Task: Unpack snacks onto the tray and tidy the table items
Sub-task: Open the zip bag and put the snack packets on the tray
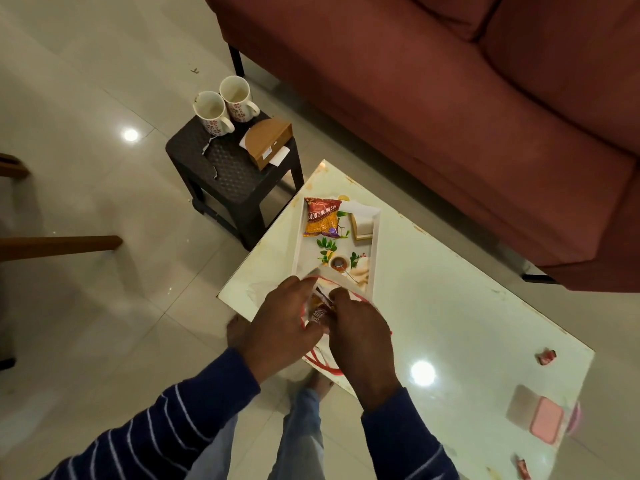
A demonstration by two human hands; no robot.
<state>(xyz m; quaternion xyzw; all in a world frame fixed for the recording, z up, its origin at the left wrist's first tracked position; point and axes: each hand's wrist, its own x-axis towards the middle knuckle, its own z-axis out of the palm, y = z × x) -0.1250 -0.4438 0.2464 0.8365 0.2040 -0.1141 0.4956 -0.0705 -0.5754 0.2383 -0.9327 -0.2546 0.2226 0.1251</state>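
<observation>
A white tray [375,230] with a printed leaf pattern lies on the glossy white table [450,306]. An orange snack packet [321,218] lies flat at the tray's far end. Just in front of the tray sits a white carry bag with red handles [320,362]. My left hand [280,327] grips the bag's rim and holds it apart. My right hand [360,334] reaches into the bag, fingers curled round a red snack packet [318,311] that peeks out between both hands. The rest of the bag's contents are hidden.
Two white mugs [221,109] and a brown tissue box [266,142] stand on a dark stool [225,168] left of the table. A pink box [545,424] and small red wrappers [546,356] lie on the table's right part. A maroon sofa [450,98] runs behind.
</observation>
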